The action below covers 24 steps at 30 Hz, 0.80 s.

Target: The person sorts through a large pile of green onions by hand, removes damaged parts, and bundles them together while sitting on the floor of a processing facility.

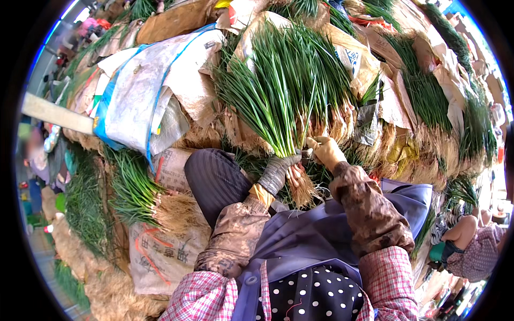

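My left hand (279,172), in a grey glove, is closed around a bunch of scallions (275,124). Their green leaves fan up and away from me, and the pale bulbs and stringy roots (301,188) hang below the fist. Just right of that bunch, my right hand (326,152), in a yellowish glove, has curled fingers beside a thin scallion stalk (306,130). Whether the fingers pinch this stalk is not clear. Beyond both hands lies a thick row of scallions (305,72), roots toward me.
Left of my knee, a smaller scallion bunch (156,204) lies on a printed woven sack (160,257). A white sheet with blue edging (140,76) covers the pile at upper left. More rooted scallions (425,88) and paper sacks stretch right. Another person (470,248) sits at far right.
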{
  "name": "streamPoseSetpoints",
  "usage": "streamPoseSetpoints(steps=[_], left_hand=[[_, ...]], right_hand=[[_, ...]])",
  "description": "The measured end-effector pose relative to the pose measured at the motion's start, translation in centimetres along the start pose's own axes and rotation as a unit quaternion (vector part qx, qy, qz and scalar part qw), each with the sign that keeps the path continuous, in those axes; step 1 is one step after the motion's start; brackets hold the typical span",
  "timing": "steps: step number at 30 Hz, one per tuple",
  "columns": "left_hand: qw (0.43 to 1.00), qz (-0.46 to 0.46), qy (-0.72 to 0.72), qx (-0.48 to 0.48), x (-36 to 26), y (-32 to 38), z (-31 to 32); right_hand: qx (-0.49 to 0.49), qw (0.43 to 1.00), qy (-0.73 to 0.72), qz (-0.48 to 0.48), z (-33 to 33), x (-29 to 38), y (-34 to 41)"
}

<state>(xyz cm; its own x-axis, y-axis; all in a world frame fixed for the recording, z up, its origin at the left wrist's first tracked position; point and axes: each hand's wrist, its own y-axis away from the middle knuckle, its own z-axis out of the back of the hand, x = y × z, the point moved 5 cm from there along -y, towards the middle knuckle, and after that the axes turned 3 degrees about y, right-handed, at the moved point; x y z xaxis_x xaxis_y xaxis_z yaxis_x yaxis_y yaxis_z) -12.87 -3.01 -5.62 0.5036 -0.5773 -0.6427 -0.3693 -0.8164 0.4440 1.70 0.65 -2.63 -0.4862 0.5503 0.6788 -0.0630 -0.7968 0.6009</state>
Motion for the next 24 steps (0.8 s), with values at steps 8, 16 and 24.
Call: streamPoseSetpoints(steps=[8, 16, 24], left_hand=[[0.999, 0.024, -0.006, -0.035, 0.5, -0.4, 1.5], [0.998, -0.034, 0.037, 0.048, -1.0, 0.6, 0.0], [0.996, -0.041, -0.012, -0.084, -0.8, 1.2, 1.0]], right_hand=[[-0.008, 0.993, -0.034, 0.109, -2.1, 0.1, -2.9], [0.081, 0.929, -0.36, -0.031, -3.8, -0.1, 1.8], [0.008, 0.985, 0.167, 0.033, -3.3, -0.6, 3.1]])
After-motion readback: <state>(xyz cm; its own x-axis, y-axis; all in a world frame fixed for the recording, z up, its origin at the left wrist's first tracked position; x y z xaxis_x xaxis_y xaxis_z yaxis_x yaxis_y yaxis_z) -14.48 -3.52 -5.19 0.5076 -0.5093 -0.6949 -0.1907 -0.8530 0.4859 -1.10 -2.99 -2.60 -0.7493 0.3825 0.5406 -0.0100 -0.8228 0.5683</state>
